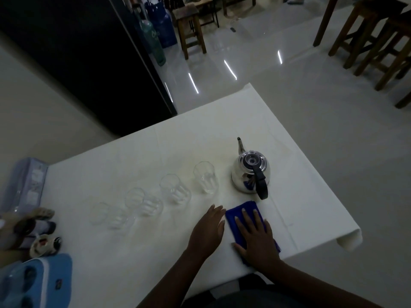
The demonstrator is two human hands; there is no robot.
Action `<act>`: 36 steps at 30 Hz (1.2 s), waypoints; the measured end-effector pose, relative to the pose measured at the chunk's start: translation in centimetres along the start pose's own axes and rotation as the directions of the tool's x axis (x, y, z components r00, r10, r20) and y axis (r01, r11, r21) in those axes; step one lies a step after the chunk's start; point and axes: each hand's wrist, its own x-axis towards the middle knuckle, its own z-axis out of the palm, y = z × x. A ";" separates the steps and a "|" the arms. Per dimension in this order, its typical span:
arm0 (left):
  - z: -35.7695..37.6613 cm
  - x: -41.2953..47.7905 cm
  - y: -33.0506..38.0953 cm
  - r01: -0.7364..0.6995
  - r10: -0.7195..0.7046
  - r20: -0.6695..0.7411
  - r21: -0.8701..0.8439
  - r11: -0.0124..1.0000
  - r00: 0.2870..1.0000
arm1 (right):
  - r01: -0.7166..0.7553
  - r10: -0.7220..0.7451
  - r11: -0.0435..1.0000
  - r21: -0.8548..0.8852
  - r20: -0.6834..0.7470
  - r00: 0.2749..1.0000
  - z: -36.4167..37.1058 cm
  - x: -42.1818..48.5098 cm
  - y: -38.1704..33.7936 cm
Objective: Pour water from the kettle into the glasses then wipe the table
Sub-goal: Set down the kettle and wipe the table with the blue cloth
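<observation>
A shiny steel kettle [250,172] with a black handle stands on the white table [155,152], spout pointing away. Several clear glasses stand in a slanted row to its left, the nearest glass [205,177] beside the kettle and the farthest glass [100,213] at the left. A folded blue cloth [234,213] lies in front of the kettle. My right hand [255,236] lies flat on the cloth, fingers spread. My left hand [209,227] rests flat on the table just left of the cloth, touching its edge.
At the table's left end lie a clear box [24,185], small ceramic figures [43,243] and a light-blue case [44,283]. A black cabinet [89,63] stands behind. Wooden stools [191,27] stand on the glossy floor; the table's right corner [349,238] hangs close.
</observation>
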 end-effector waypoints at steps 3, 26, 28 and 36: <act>0.2 -0.9 -0.9 0.030 -0.030 0.023 -0.003 1.000 0.999 | -0.028 0.028 0.999 -0.029 0.021 0.999 0.1 -0.1 -0.4; -1.0 -7.3 -9.9 0.134 -0.135 -0.012 -0.035 0.990 0.991 | -0.200 0.203 0.977 0.073 -0.033 0.979 0.0 6.1 -8.0; -1.0 -7.9 -10.6 0.166 -0.167 -0.008 -0.064 0.984 0.986 | -0.149 0.150 0.988 0.049 -0.018 0.989 0.6 6.0 -8.7; -1.5 -10.2 -11.5 0.210 -0.218 -0.048 -0.138 0.968 0.975 | 0.174 -0.174 0.981 -0.087 0.005 0.985 1.5 2.7 -5.6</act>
